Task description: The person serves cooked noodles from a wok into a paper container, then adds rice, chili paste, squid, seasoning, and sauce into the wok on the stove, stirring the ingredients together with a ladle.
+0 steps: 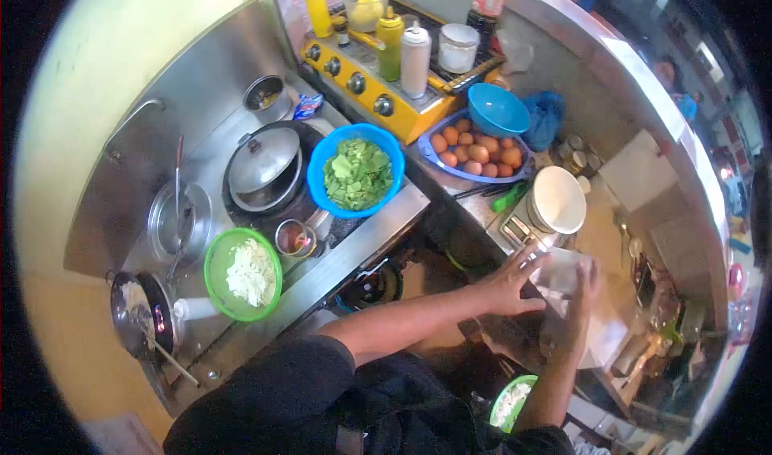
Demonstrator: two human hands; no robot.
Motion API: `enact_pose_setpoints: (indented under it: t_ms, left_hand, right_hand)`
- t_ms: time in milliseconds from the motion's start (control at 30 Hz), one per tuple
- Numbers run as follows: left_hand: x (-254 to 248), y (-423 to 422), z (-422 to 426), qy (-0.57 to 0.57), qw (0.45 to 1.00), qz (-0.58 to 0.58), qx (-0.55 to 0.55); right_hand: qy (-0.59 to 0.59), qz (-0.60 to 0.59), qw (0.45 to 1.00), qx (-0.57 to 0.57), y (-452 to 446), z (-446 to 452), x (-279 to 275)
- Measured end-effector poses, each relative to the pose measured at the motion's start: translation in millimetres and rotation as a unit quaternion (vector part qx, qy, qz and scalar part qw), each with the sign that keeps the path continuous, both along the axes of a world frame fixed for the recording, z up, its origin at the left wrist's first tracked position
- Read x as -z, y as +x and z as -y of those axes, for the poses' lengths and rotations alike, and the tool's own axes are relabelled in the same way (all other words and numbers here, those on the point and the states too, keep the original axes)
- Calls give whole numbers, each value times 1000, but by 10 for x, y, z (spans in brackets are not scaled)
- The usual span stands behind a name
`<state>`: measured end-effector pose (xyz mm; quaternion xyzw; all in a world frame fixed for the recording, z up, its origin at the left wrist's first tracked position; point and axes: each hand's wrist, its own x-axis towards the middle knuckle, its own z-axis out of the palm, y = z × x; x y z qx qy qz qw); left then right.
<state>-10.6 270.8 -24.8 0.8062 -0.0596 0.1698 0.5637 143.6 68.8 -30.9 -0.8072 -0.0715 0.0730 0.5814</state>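
On the right side of the head view, my left hand [521, 284] has its fingers spread, with nothing visible in its grasp. My right hand [584, 288] is raised just beside it, blurred, and its fingers are hard to make out. Between and behind the hands lies a pale, translucent plastic-like item [556, 271] on the counter; whether a hand touches it is unclear. A white bucket [558, 201] stands just beyond them, on a small scale [515, 230]. A green-handled tool [510, 197] lies left of the bucket.
Blue bowl of leaves [396, 189], green basket of white food [212, 281], lidded pot [264, 160] and wok [129, 310] on the left. Eggs in a tray [450, 170], an empty blue bowl [498, 109] and a yellow stove [354, 85] with bottles behind. People beyond the partition.
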Motion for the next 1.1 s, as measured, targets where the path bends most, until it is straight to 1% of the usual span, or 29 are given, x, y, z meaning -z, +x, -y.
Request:
enact_pose_setpoints:
  t_ms: [67,100,133,200,267,333,400,433,467,500,533,567,600,633,667,700,733,767,833,867,900,933,967,1000,1067,1100]
  left_hand:
    - [20,-230,-16,-10,994,-110,10]
    - [32,-467,-147,-68,990,-107,61]
    - [52,-766,-298,-83,978,-159,110]
    - [342,-1528,-525,-133,944,-258,157]
    - [122,-2511,-878,-176,910,-359,111]
    - [150,-3535,-1032,-235,906,-351,-33]
    - [-31,-4538,-1081,-322,872,-286,-232]
    - [-227,-5036,-1079,-251,869,-212,-369]
    - [-318,-5496,-1043,-251,821,-171,-483]
    - [-349,-5950,-970,-245,750,-117,-603]
    - [-459,-6395,-886,-172,694,-126,-688]
    - [-553,-6789,-777,-94,627,-136,-761]
    - [-493,-7228,-674,-35,577,-131,-805]
    - [-385,-7628,-615,26,526,-124,-841]
    - [-313,-7978,-573,101,491,-177,-847]
    - [-241,-8318,-543,176,454,-229,-843]
    - [-144,-8641,-555,250,415,-278,-830]
    - [86,-8951,-603,223,407,-301,-833]
    - [689,-9502,-663,159,392,-357,-833]
    - [729,-9648,-666,-14,517,-277,-810]
    - [762,-9792,-672,-203,576,-198,-767]
    - [558,-9752,-704,-421,561,-136,-700]
    - [438,-9744,-759,-615,515,-68,-593]
    - [482,-9786,-778,-639,521,-45,-564]
    - [620,-9861,-850,-683,532,2,-500]
    - [679,-9893,-907,-679,551,6,-485]
  right_hand:
    - [-166,83,982,27,243,45,53]
    - [-248,120,960,47,355,75,73]
    - [-319,165,931,58,497,77,115]
    - [-356,220,908,33,630,-126,184]
    - [-329,272,904,9,642,-428,228]
    - [-261,317,912,-12,370,-845,181]
    - [-179,321,927,-77,-243,-1394,68]
    - [-143,300,934,-129,-659,-1704,5]
    - [-109,256,940,-196,-1157,-1995,-33]
    - [-87,199,937,-275,-1696,-2297,-88]
    - [-69,135,922,-355,-2326,-2587,-153]
    - [-66,62,889,-449,-3011,-2833,-229]
    - [-74,-8,837,-543,-3805,-3054,-340]
    - [-93,-58,766,-634,-4654,-3232,-458]
    - [-112,-68,680,-721,-5566,-3350,-592]
    - [-103,-52,585,-803,-6479,-3396,-854]
    - [-57,56,522,-849,-7210,-3475,-592]
    - [3,159,500,-851,-7865,-3536,-403]
    - [-52,152,493,-855,-8824,-3746,179]
    - [-120,184,490,-843,-9026,-3789,448]
    - [-188,214,486,-826,-9135,-3824,678]
    - [-251,243,483,-803,-9204,-3864,764]
    - [-258,239,504,-789,-9158,-3837,699]
    - [-270,236,520,-775,-9051,-3750,545]
    - [-285,251,520,-765,-8955,-3653,192]
    - [-272,269,530,-757,-8972,-3703,159]
